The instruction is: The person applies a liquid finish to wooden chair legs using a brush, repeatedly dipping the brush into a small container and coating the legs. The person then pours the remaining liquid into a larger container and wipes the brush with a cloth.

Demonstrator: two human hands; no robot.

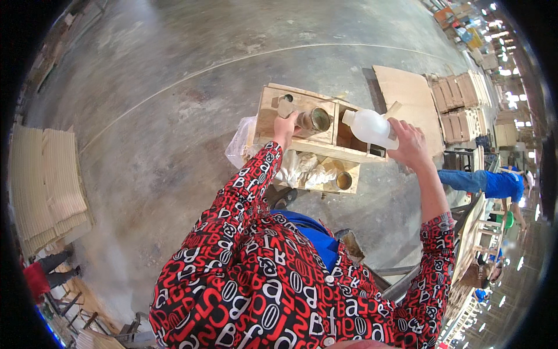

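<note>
My right hand (408, 143) grips a white plastic bottle (370, 127), tipped on its side with the neck pointing left over a wooden box (269, 110). My left hand (286, 127) holds a brownish can or cup (314, 120) above the box's flat top panel. The bottle's neck sits just right of the can, with a small gap. The box has an open compartment under the bottle. Its lower tray holds crumpled white rags (305, 170) and a small round tin (344, 180).
A clear plastic bag (238, 146) hangs at the box's left side. Cardboard sheet (407, 96) and stacked wooden panels (462, 102) lie to the right. Corrugated sheets (46, 186) are stacked far left. A person in blue (491, 183) bends at right. Concrete floor (174, 70) all around.
</note>
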